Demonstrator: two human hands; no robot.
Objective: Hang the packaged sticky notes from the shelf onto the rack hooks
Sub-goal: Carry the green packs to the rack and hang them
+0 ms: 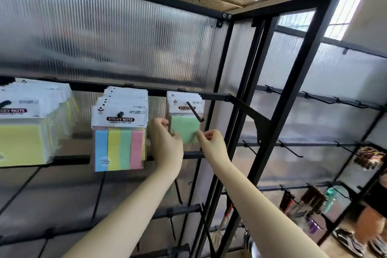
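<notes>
Head view: I am steadying a green pack [184, 130] already hanging on the right hook [194, 112], left hand [165, 139] and right hand [211, 142] pinching its lower corners with curled fingers. Two hooks to the left are hanging full: a striped stack [119, 132] and a yellow stack [27, 130]. Empty hooks [291, 150] are waiting on the side rack [297, 81]; nothing seems to be blocking them.

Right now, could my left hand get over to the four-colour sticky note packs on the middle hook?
Probably yes. The left hand holds the left edge of the green pack, right beside the four-colour packs, with nothing between them. It would have to let go of the green pack first.
</notes>
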